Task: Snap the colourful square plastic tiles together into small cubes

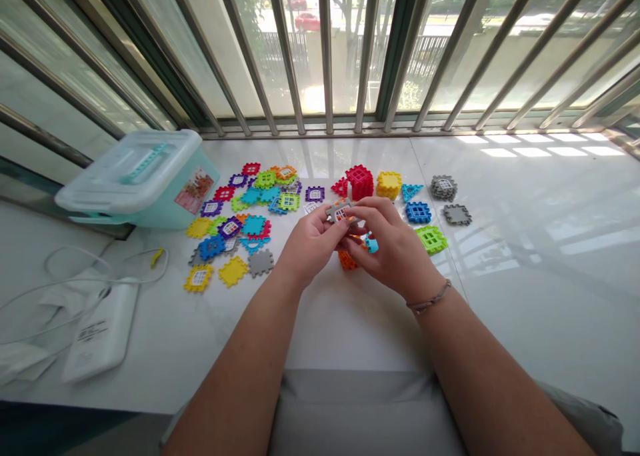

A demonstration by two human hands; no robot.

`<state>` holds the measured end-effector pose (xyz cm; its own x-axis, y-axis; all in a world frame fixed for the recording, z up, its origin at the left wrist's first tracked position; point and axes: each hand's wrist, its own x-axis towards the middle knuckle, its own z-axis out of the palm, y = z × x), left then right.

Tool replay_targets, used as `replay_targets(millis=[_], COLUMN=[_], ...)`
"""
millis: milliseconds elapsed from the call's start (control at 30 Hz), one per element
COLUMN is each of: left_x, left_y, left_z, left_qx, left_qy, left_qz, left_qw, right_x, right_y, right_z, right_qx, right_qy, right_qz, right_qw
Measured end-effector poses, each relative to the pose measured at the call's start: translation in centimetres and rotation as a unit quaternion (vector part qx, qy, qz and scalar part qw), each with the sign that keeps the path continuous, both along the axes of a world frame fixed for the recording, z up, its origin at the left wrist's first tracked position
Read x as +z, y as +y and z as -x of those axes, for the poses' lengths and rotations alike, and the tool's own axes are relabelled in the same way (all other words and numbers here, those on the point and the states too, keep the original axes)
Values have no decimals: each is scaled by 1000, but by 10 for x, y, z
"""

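Between my left hand [313,243] and my right hand [387,243] is a grey interlocking tile [340,212] with a window-like grid. Fingers of both hands are closed on it, above the white surface. Partly hidden behind and under my hands lie orange tiles [347,261] and a bit of light blue. Just beyond stand a red stack [360,181] and a yellow stack [389,185] of tiles. To the right are a blue tile stack [418,212], a green tile [432,240], a grey stack [443,187] and a single grey tile [457,215].
Loose mixed-colour tiles, among them a yellow one [233,271], spread left of my hands. A lidded teal box [145,183] stands at the back left. A white power bank [103,333] with a cable lies front left. Metal window bars [327,63] line the back edge.
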<state>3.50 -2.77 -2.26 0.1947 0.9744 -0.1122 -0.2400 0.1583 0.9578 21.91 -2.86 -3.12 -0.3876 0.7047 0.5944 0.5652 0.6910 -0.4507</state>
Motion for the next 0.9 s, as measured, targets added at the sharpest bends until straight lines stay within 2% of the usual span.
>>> replay_targets(millis=[200,400,467,533,633,700,800,900], left_x=[1,4,3,2,1,-1,-4,-7], left_y=[-4,-10,-10,-9,-6,-2,3,6], left_z=[1,2,5,8,14,17,18,17], left_qx=[-20,-25,-2,42,121,160,182,168], left_qy=[102,119,139,188,300,363,410,416], left_qz=[-112,-140,-159,-180,-206,-210,-200,-198], left_qw=[988,983,978,965,924,894,871,871], right_x=[2,6,9,11,11,8,-1,-7], right_y=[-5,-3,1,6,16,24,35,42], right_z=[8,3,-6,-18,-37,-47,-54,-53], right_qx=[-68,-64,-69,-110,-219,-261,-290,-288], right_qy=[18,59,84,119,179,214,250,290], right_qz=[-5,2,0,-1,-2,4,34,59], right_qw=[998,996,994,987,959,941,923,911])
